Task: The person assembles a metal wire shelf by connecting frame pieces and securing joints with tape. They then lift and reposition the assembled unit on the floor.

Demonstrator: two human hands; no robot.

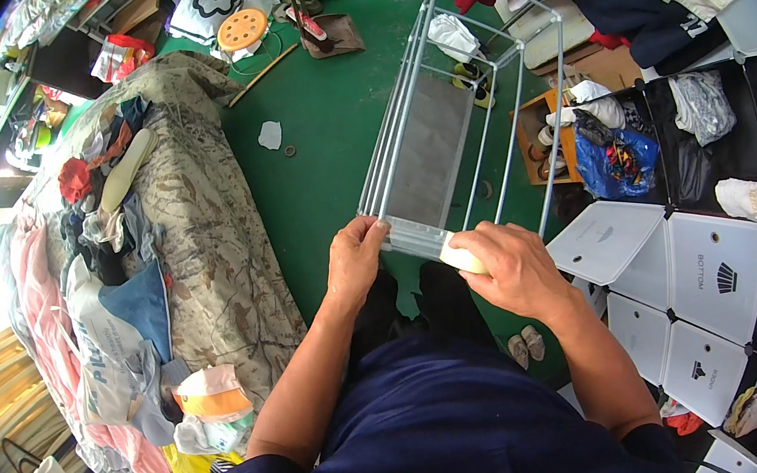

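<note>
A light grey tubular rack frame (394,126) stands in front of me, a grey mesh panel (432,135) set low inside it. Across its near end runs a clear, shiny strip (413,235), which looks like packing tape. At the near left corner, my left hand (355,261) pinches the strip's end between thumb and fingers, against the frame. My right hand (518,266) is wrapped round a pale yellow roll (463,255), which looks like a tape roll, at the strip's other end. Its far side is hidden under my fingers.
On the left, a bed (228,210) with a camouflage-patterned cover carries piled clothes. White-doored storage cubes (716,264) line the right, one door swung outward. A dustpan (334,36), an orange round stool top (242,30) and a white scrap (269,135) lie on the green floor.
</note>
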